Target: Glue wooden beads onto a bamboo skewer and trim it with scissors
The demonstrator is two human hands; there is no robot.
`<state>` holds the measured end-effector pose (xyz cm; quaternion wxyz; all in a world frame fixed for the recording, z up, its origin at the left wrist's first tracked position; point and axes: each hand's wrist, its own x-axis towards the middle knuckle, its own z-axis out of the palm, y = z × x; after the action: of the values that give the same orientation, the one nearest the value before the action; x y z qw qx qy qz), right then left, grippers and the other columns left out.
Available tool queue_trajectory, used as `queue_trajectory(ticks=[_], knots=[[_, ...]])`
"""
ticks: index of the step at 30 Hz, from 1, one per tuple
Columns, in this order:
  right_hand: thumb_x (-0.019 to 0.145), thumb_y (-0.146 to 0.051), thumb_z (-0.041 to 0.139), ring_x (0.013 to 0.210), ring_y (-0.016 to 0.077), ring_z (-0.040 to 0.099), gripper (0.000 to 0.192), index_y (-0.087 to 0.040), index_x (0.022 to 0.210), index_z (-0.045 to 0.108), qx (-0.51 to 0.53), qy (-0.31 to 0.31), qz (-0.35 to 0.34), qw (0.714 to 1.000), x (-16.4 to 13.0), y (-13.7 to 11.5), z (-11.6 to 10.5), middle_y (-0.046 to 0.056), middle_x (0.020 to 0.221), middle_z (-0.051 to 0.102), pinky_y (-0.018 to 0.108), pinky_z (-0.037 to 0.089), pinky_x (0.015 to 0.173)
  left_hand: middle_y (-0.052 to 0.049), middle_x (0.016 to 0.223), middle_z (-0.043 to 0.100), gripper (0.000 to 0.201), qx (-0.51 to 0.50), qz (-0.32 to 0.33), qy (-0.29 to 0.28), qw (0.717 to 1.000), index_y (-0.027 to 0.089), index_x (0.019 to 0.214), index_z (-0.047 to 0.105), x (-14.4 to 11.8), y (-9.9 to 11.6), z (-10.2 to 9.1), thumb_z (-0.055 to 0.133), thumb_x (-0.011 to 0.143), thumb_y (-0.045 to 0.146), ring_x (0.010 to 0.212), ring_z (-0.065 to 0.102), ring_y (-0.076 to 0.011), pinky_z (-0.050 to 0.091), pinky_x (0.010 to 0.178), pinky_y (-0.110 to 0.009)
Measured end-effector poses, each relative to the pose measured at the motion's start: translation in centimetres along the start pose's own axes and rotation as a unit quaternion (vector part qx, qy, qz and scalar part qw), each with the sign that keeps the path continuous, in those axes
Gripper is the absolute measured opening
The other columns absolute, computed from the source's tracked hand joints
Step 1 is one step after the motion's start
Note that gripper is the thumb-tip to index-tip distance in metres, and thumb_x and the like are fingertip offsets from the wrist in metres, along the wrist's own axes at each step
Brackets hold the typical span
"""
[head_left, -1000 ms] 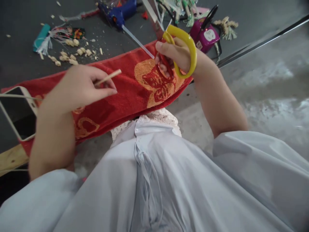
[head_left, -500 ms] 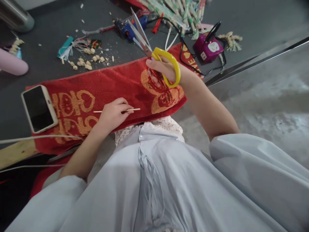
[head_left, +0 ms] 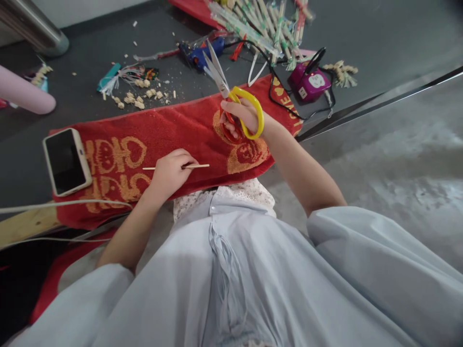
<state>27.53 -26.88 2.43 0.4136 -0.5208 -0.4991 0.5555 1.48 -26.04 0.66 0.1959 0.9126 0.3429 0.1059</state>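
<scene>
My left hand [head_left: 173,171] is closed on a thin pale wooden stick [head_left: 200,166], which pokes out on both sides of the fingers just over the red towel [head_left: 181,130]. In my right hand [head_left: 244,115] is a pair of scissors [head_left: 253,99] with one yellow and one red handle loop. Their blades point away from me and stand slightly apart, with nothing between them. Under both hands lies the towel, patterned in orange, along the table's near edge.
A phone [head_left: 67,161] lies on the towel's left end. Cut wooden bits [head_left: 135,100], a blue glue gun [head_left: 200,53] and a purple power adapter [head_left: 309,84] sit beyond it. Wrapped chopsticks [head_left: 264,24] are heaped at the back. A pink cylinder [head_left: 25,89] stands left.
My right hand has come slightly nearer to me with the scissors, and the blades are closer together. The stick stays in my left hand. The view has shifted a little.
</scene>
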Motion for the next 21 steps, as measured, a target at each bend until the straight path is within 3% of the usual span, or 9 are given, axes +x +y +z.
queue_trajectory(ticks=[4, 7, 11, 14, 16, 18, 21], knots=[[0.102, -0.031, 0.036, 0.035, 0.0064, 0.048, 0.039, -0.017, 0.069, 0.052, 0.004, 0.011, 0.015, 1.0, -0.2, 0.3, -0.1, -0.007, 0.042, 0.048, 0.019, 0.036, 0.039, -0.004, 0.085, 0.071, 0.018, 0.028, -0.068, 0.018, 0.997, 0.019, 0.083, 0.073, 0.8, -0.2, -1.8, 0.059, 0.085, 0.03, 0.082, 0.064, -0.018, 0.049, 0.073, -0.029], [0.101, -0.034, 0.04, 0.036, 0.0071, 0.048, 0.038, -0.018, 0.069, 0.052, 0.008, 0.001, 0.003, 1.0, -0.2, 0.5, 0.0, -0.006, 0.044, 0.048, 0.021, 0.037, 0.04, -0.005, 0.089, 0.07, 0.016, 0.068, -0.139, 0.029, 0.987, 0.021, 0.085, 0.072, 2.1, -0.4, -3.8, 0.06, 0.085, 0.032, 0.084, 0.064, -0.0196, 0.048, 0.077, -0.032], [0.098, -0.04, 0.043, 0.035, 0.0079, 0.047, 0.039, -0.02, 0.067, 0.052, 0.004, -0.007, -0.01, 1.0, 0.0, 0.8, 0.0, -0.006, 0.044, 0.048, 0.022, 0.036, 0.04, -0.006, 0.097, 0.068, 0.025, 0.11, -0.192, 0.065, 0.973, 0.018, 0.09, 0.072, 4.9, -1.0, -6.3, 0.058, 0.085, 0.038, 0.095, 0.062, -0.022, 0.046, 0.084, -0.036], [0.097, -0.04, 0.045, 0.036, 0.0086, 0.046, 0.037, -0.021, 0.066, 0.052, 0.005, 0.006, -0.002, 1.0, 0.1, 0.8, 0.0, -0.005, 0.045, 0.048, 0.023, 0.038, 0.04, -0.003, 0.09, 0.067, 0.027, 0.116, -0.217, 0.093, 0.965, 0.016, 0.09, 0.072, 7.4, -1.8, -7.6, 0.058, 0.083, 0.038, 0.099, 0.059, -0.0214, 0.043, 0.088, -0.038], [0.097, -0.04, 0.045, 0.037, 0.0093, 0.046, 0.038, -0.021, 0.065, 0.052, 0.002, 0.003, 0.004, 1.0, 0.0, 0.8, -0.1, -0.004, 0.046, 0.047, 0.024, 0.039, 0.041, -0.003, 0.084, 0.067, 0.027, 0.107, -0.217, 0.088, 0.966, 0.016, 0.09, 0.073, 8.5, -1.8, -8.1, 0.057, 0.082, 0.037, 0.096, 0.06, -0.0207, 0.042, 0.087, -0.038], [0.097, -0.042, 0.044, 0.038, 0.0101, 0.046, 0.039, -0.021, 0.065, 0.052, -0.004, -0.003, 0.01, 1.0, -0.1, 0.9, -0.3, -0.003, 0.047, 0.047, 0.026, 0.04, 0.041, -0.002, 0.083, 0.067, 0.028, 0.077, -0.171, 0.055, 0.981, 0.016, 0.087, 0.074, 8.8, -1.4, -8.2, 0.06, 0.08, 0.039, 0.093, 0.06, -0.0197, 0.042, 0.086, -0.037], [0.095, -0.048, 0.045, 0.039, 0.0105, 0.046, 0.04, -0.022, 0.066, 0.052, -0.003, -0.003, 0.016, 1.0, -0.2, 1.0, -0.6, -0.003, 0.048, 0.048, 0.027, 0.041, 0.042, -0.002, 0.082, 0.07, 0.021, 0.001, -0.049, -0.09, 0.995, 0.018, 0.081, 0.076, 7.5, -0.3, -7.4, 0.062, 0.076, 0.033, 0.08, 0.062, -0.0162, 0.044, 0.075, -0.03]])
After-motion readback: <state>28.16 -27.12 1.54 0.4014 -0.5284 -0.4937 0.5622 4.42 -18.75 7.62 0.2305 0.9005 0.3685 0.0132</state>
